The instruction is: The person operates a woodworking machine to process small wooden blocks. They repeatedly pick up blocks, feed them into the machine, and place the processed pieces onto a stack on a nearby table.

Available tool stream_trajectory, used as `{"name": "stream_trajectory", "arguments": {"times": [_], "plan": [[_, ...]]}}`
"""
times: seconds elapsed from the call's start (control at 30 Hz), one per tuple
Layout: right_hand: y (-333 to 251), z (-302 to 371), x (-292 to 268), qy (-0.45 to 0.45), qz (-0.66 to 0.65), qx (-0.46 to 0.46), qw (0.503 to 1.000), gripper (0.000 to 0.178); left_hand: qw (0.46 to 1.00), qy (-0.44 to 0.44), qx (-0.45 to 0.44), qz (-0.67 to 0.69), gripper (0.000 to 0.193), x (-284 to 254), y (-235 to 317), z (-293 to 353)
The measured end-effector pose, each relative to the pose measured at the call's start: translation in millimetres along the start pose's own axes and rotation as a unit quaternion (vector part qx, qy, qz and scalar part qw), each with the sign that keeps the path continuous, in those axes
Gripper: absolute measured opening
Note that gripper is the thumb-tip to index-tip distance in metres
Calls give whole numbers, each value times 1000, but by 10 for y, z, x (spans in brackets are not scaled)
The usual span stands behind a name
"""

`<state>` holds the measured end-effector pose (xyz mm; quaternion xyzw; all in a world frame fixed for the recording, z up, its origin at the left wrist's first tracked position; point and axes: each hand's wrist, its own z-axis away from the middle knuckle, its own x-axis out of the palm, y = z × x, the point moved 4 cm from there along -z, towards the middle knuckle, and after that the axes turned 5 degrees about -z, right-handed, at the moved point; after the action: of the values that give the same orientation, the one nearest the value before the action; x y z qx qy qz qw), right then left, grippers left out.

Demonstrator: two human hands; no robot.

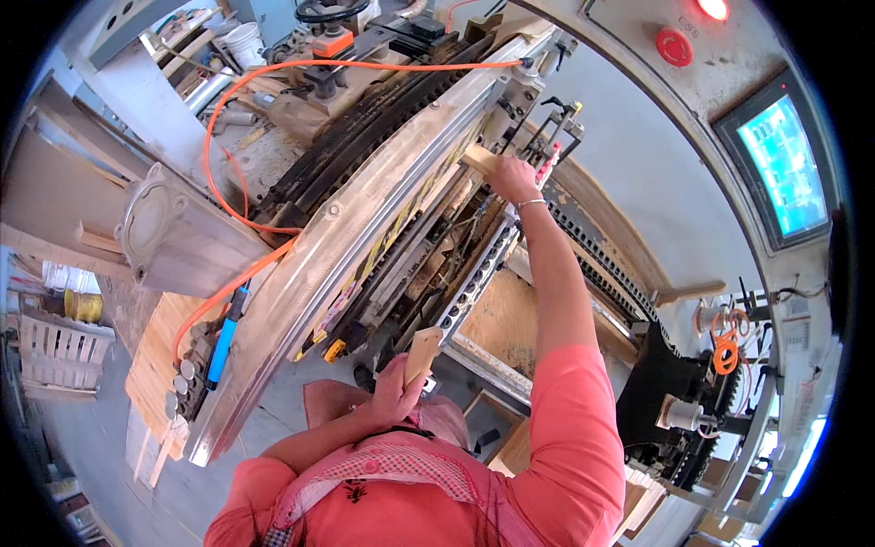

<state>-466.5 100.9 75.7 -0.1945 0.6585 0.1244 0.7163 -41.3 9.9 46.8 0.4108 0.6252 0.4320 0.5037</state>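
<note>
My right hand [515, 180] reaches far forward into the machine, its fingers closed round a short light wooden piece [479, 159]. That piece lies against the long metal beam [365, 196], near the clamps [565, 128] at the far end. Close to my body, my left hand [396, 394] grips another wooden piece [423, 354], which stands tilted up beside the near end of a perforated metal rail [469, 287]. My left fingers are wrapped round its lower part. Between the beam and the rail runs a dark, dusty mechanism [410, 260].
An orange hose [211, 137] loops over the beam's left side, above a blue cylinder [221, 351]. A lit screen [784, 164] and a red button [674, 47] sit on the frame at the upper right. Black machine parts [652, 392] stand right of my right arm.
</note>
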Motion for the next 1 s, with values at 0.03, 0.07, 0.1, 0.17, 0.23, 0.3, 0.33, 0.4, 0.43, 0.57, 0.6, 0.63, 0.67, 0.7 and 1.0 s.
{"name": "stream_trajectory", "arguments": {"times": [0.03, 0.07, 0.1, 0.17, 0.23, 0.3, 0.33, 0.4, 0.43, 0.57, 0.6, 0.63, 0.67, 0.7, 1.0], "plan": [[10, -6, 15, 13, 11, -14, 1000, 41, 1000, -6, -10, 22, 18, -3, 11, -2], [8, -5, 18, 17, 9, -18, 1000, 40, 1000, -9, -17, 19, 20, -3, 11, 1], [6, -9, 19, 21, 7, -22, 1000, 39, 1000, -12, -24, 16, 21, 1, 12, 3], [-19, -1, 3, 41, 5, -29, 999, 35, 998, -12, -57, 19, 26, 11, -66, 51], [-23, 9, -16, 40, -10, -43, 998, 38, 994, -7, -107, 28, 32, 37, -235, 145], [-24, 28, -16, 40, -12, -43, 998, 39, 994, -8, -111, -15, 36, 19, -200, 141], [-12, 11, -1, 41, -12, -44, 998, 39, 993, -9, -113, -37, 39, 7, -170, 130], [19, -4, 27, 42, -12, -42, 998, 39, 992, -7, -114, -50, 39, -2, -124, 114], [36, -10, 38, 42, -11, -44, 998, 39, 993, -1, -107, -48, 39, 17, -158, 123], [21, -18, 30, 30, -8, -45, 998, 39, 994, 14, -88, -56, 38, 41, -131, 138], [24, -21, 27, 25, -8, -42, 999, 39, 995, 17, -76, -60, 37, 47, -146, 143], [30, -28, 30, 26, -8, -46, 999, 39, 996, 20, -64, -64, 37, 57, -185, 153], [38, -30, 38, 27, -7, -49, 998, 40, 996, 22, -52, -68, 36, 64, -180, 152], [42, -32, 45, 28, -6, -53, 998, 40, 996, 19, -59, -62, 37, 70, -184, 152], [47, -41, 66, 47, -9, -55, 997, 39, 995, 21, -69, -65, 39, 55, -193, 156]]}}
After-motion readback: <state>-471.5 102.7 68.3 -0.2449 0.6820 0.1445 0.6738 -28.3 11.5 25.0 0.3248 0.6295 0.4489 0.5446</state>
